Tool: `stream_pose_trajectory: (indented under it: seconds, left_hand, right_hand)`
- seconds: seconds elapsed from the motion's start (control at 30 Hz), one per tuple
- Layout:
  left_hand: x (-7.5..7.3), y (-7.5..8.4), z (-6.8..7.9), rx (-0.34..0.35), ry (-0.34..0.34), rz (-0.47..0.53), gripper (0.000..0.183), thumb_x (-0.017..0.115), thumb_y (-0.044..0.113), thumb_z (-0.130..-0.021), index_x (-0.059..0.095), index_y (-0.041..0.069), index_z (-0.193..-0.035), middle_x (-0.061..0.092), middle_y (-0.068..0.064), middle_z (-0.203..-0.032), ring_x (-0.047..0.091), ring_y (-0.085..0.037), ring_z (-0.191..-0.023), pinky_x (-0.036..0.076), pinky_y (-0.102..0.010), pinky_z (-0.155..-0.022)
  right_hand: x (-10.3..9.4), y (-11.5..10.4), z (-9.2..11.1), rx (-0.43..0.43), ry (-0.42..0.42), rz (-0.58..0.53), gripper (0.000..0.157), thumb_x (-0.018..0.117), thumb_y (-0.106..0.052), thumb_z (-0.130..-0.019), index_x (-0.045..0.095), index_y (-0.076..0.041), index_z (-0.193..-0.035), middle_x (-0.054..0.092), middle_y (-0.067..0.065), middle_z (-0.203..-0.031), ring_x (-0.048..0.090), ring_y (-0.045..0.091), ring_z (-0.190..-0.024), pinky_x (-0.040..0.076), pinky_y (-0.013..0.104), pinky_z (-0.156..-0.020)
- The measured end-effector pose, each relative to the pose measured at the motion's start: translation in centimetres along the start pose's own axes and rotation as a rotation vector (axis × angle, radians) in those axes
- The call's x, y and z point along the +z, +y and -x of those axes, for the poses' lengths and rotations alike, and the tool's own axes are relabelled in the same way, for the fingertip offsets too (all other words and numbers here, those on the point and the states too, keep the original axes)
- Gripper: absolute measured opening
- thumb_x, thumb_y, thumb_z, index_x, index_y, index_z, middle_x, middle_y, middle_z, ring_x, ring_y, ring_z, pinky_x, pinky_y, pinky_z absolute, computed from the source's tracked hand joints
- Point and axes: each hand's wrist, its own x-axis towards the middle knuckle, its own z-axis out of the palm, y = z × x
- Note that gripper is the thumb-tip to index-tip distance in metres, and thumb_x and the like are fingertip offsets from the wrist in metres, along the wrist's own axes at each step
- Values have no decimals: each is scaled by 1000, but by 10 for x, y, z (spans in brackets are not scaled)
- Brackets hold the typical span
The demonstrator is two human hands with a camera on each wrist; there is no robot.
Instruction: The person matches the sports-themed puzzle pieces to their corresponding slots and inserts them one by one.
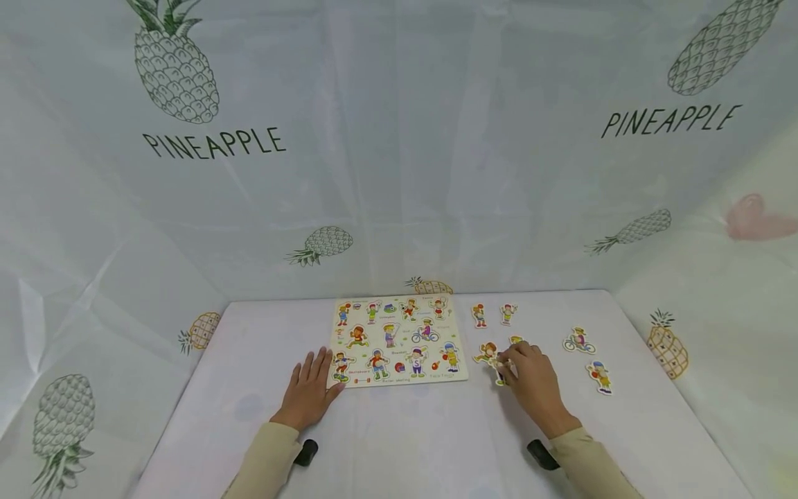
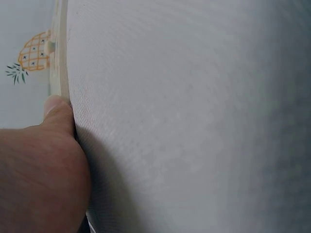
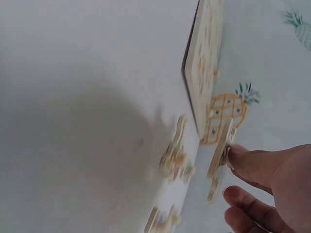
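Head view: the left hand (image 1: pixel 305 391) is resting, fingers straight and a little spread, at the left edge of the picture board (image 1: pixel 368 357), whose long axis is running left to right. Right of the board, the right hand (image 1: pixel 530 381) is pinching a figure piece (image 3: pixel 219 153) between thumb and fingers — above the table (image 1: pixel 399 436). Right wrist view is showing it edge-on, its long axis slanting steeply, upper end leaning right. Farther right, a cyclist piece (image 1: pixel 580 340) is lying near a blue-capped piece (image 1: pixel 600 378) — head pointing away from the person.
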Motion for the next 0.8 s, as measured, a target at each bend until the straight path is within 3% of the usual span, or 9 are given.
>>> stream_pose_trajectory:
  seconds: [0.3,0.57,0.8]
  left_hand:
    - [8,-7,-2,4,7,-38,82,59,46,-106,30,-6,-162,27,-27,-170,22,-52,-157,18,-69,-125]
    - [-4,2,-2,-3,-7,-6,79,60,38,-106,28,-8,-162,26,-29,-170,20,-53,-157,16,-69,-126]
    - [-13,10,1,-14,-22,17,77,60,38,-107,31,-8,-161,28,-30,-168,22,-54,-156,17,-69,-125]
  right_hand:
    - [21,-37,-16,-19,-84,-47,17,91,-4,-81,77,-7,-90,67,6,-96,60,25,-85,51,42,-72]
    - [41,-62,-29,-37,-123,-70,16,92,-8,-82,78,-9,-90,66,4,-97,60,25,-89,53,44,-81]
    - [54,-79,-35,-77,-135,-75,15,91,-12,-84,77,-11,-90,65,3,-97,60,24,-89,52,42,-78]
